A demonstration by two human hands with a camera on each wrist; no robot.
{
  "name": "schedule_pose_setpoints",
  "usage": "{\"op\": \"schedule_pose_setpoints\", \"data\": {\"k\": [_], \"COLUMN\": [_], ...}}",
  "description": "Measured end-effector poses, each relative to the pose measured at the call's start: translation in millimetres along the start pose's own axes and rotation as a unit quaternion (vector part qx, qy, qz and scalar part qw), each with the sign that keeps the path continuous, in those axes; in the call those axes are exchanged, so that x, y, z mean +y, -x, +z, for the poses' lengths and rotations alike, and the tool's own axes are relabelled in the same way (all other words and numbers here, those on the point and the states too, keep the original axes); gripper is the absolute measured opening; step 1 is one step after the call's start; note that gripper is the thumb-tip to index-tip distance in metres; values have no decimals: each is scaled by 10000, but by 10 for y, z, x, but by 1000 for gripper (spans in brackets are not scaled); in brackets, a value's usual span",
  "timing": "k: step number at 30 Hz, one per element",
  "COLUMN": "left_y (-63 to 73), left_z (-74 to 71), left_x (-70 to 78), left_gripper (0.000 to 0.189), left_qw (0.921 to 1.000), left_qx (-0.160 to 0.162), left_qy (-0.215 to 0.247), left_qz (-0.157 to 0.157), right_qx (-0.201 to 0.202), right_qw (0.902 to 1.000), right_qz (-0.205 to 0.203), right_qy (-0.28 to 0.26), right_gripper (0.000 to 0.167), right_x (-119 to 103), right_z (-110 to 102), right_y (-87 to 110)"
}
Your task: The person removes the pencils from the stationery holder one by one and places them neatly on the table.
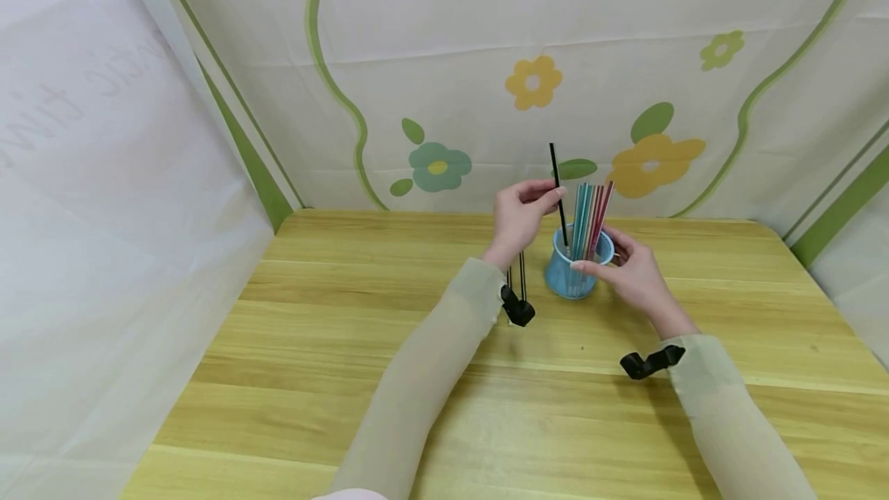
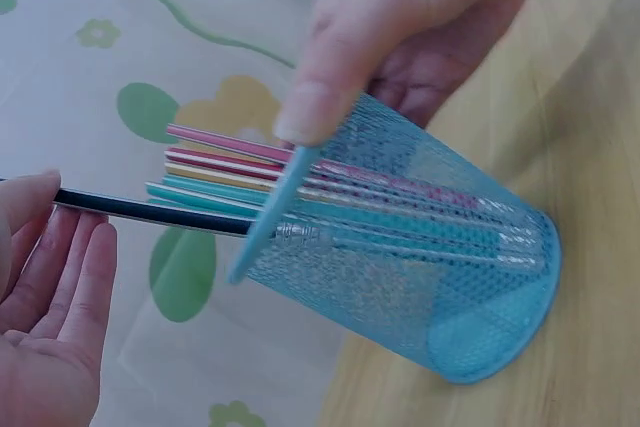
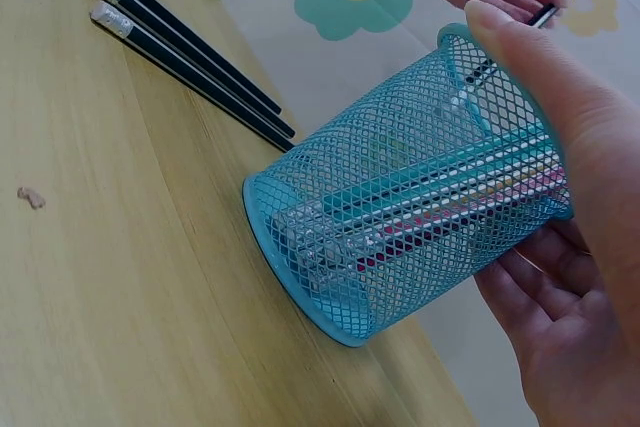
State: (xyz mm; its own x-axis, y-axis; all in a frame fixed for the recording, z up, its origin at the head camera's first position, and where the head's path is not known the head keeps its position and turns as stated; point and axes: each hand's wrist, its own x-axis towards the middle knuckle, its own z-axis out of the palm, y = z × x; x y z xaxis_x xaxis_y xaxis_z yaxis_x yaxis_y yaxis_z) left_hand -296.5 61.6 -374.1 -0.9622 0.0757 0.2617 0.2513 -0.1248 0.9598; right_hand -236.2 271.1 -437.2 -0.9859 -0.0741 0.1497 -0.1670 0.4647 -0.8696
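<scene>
My left hand (image 1: 519, 216) pinches a black pencil (image 1: 558, 176) between thumb and fingers. The pencil stands nearly upright, its eraser end just inside the mouth of a blue mesh pencil cup (image 2: 400, 317). Around the cup's rim curls my right hand (image 1: 635, 275), thumb at the near side and fingers behind. Several teal, red and pink pencils (image 1: 589, 214) lean inside the cup, and their eraser ends show through the mesh near the bottom. Three more black pencils (image 3: 190, 67) lie side by side on the table left of the cup, partly hidden by my left wrist in the head view.
The wooden table (image 1: 292, 346) ends at a hanging cloth (image 1: 444, 60) printed with flowers, close behind the cup. Another white cloth (image 1: 104, 214) hangs at the left. A small brown scrap (image 3: 32, 197) lies on the tabletop. Black wrist mounts (image 1: 517, 307) sit on both sleeves.
</scene>
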Motion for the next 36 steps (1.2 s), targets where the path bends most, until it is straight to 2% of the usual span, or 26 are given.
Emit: {"op": "schedule_pose_setpoints", "data": {"k": [5, 11, 20, 26, 36], "left_y": [-10, -7, -17, 1, 72], "left_z": [-45, -170, -361, -498, -749], "left_x": [51, 119, 233, 240, 235], "left_gripper": [21, 28, 21, 25, 25], "left_qw": [9998, 9992, 9979, 9984, 9992], "left_qx": [57, 84, 421, 405, 383], "left_qy": [204, 378, 486, 399, -21], "left_qz": [-14, -21, -49, -22, 52], "right_qx": [6, -34, -41, -54, -54], "right_qw": [9999, 9999, 10000, 10000, 9999], "right_qz": [45, 97, 23, 42, 111], "right_qy": [107, 129, 58, 29, 117], "right_gripper": [93, 95, 93, 93, 94], "right_x": [-8, -25, -14, -9, -22], "right_z": [-6, -1, -3, -7, -20], "right_y": [2, -1, -12, 2, 5]}}
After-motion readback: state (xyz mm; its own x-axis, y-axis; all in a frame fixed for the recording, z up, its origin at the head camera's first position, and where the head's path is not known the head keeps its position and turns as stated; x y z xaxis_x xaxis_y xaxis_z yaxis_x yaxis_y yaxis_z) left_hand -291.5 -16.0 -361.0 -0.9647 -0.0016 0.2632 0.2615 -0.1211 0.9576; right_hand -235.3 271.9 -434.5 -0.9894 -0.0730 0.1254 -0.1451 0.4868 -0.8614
